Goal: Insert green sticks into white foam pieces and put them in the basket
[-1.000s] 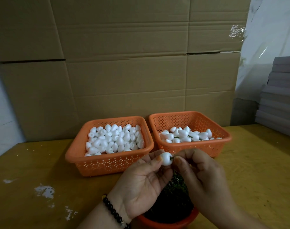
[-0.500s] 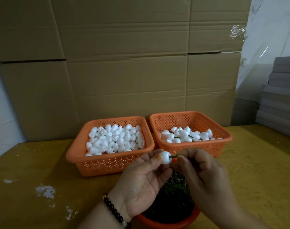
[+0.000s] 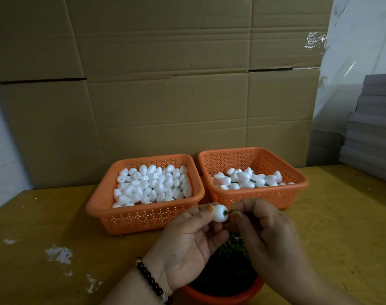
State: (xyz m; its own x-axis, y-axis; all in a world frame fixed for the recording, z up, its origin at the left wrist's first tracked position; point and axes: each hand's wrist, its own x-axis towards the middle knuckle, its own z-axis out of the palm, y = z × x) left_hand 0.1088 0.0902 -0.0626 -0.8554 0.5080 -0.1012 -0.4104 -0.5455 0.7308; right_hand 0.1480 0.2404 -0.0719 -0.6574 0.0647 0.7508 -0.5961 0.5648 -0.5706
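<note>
One white foam piece (image 3: 220, 213) sits pinched at the fingertips of the left hand (image 3: 188, 245), thumb on its upper left side and fingers curled beneath it, palm turned up. A short green stick (image 3: 228, 212) pokes out of the foam's right side, and the right hand (image 3: 268, 230) grips the stick's other end between thumb and forefinger, its remaining fingers curled in; the two hands nearly touch, just apart around the foam. Directly below both hands is a round orange bowl (image 3: 223, 297) filled with a dark mass of green sticks (image 3: 228, 267), partly covered by the wrists. A black bead bracelet (image 3: 151, 281) circles the left wrist. Just beyond the right hand stands an orange perforated basket (image 3: 257, 198) holding foam pieces already fitted with sticks, some green stems showing among them. Beyond and to the left of the left hand, touching or just beside that one, a second orange basket (image 3: 143, 216) is heaped with plain foam pieces (image 3: 152, 186). Everything rests on a yellowish wooden table (image 3: 55, 216) with white scuffed patches to the left of the left forearm. Flattened cardboard sheets (image 3: 165, 84) stand behind the baskets, and grey stacked boards (image 3: 372, 133) lie far off to the right of the right hand.
</note>
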